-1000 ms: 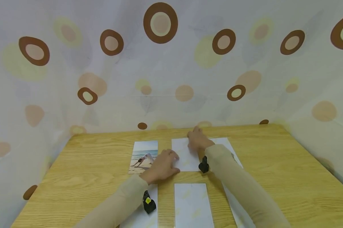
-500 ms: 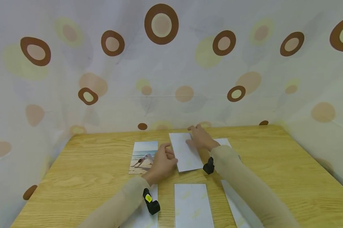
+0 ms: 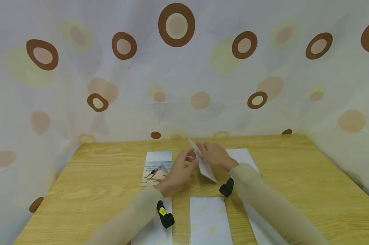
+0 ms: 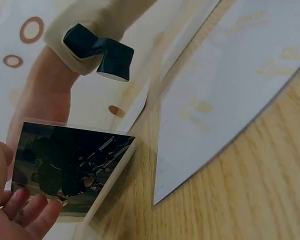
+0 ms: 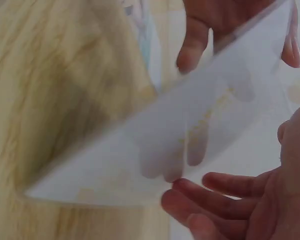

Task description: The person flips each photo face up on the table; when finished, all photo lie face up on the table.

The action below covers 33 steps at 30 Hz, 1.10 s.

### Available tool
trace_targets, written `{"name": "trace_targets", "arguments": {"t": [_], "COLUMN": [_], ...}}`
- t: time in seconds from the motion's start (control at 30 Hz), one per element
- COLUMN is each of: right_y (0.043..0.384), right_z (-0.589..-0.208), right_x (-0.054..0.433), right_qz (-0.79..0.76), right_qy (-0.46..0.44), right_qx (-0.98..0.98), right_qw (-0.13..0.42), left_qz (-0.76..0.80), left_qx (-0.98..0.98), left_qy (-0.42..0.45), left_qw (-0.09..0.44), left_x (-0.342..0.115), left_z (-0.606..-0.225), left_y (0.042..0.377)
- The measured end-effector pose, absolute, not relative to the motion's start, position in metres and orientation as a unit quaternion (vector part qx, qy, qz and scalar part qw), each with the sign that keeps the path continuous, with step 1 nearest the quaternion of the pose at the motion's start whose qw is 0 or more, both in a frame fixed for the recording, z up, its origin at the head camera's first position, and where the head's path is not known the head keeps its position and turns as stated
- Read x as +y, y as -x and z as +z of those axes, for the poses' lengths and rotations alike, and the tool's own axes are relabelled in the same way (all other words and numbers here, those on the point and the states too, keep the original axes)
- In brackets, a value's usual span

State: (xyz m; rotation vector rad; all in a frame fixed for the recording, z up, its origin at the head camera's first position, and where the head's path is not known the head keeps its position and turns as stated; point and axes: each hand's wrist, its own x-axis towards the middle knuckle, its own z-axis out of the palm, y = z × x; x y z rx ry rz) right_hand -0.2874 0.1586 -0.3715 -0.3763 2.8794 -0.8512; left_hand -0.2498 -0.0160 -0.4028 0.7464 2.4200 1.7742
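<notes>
A photo card (image 3: 205, 168) with a plain white back stands tilted between my two hands, raised from the tabletop. Its dark, greenish picture side (image 4: 65, 170) shows in the left wrist view. At the far end my right hand (image 3: 215, 154) holds it, fingers along the white back (image 5: 115, 175). My left hand (image 3: 181, 170) is on the picture side, its loosely bent fingers (image 4: 40, 215) overlapping the picture's lower part. Close by my left hand, a face-up photo card (image 3: 157, 166) shows a person bent over on a beach.
White-backed cards lie on the wooden table (image 3: 294, 177): a far-right card (image 3: 239, 156), a near-middle card (image 3: 210, 221), a near-left card (image 3: 152, 233) and a near-right card (image 3: 255, 221), partly under the sleeves. A spotted cloth (image 3: 178, 115) hangs behind the table.
The photo card, flat and white side up one second ago, has been lifted and tipped steeply on edge. My right hand has kept to its far end; my left fingers have opened beside it.
</notes>
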Motion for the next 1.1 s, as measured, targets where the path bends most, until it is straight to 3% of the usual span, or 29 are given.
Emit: {"name": "trace_targets", "arguments": {"t": [0.2,0.33,0.63,0.9,1.1], "right_y": [0.283,0.283,0.278,0.275,0.278], "right_z": [-0.358,-0.349,-0.347,-0.37,-0.377], "right_x": [0.159,0.164,0.174,0.181,0.186], "right_qz": [-0.342,-0.376,-0.34,-0.261,-0.216], "right_qy": [0.132,0.128,0.133,0.123,0.107], "right_qx": [0.922,0.908,0.929,0.957,0.97], "right_qw": [0.121,0.135,0.064,-0.035,-0.035], "left_qz": [0.543,0.51,0.341,0.189,0.096], "left_qx": [0.786,0.791,0.854,0.898,0.924], "left_qy": [-0.295,-0.334,-0.373,-0.377,-0.356], "left_qw": [0.039,0.054,0.126,0.124,0.099], "left_x": [-0.014,-0.013,-0.013,-0.023,-0.021], "left_z": [-0.395,-0.393,-0.396,-0.404,-0.408], "left_y": [0.249,0.256,0.256,0.251,0.254]}}
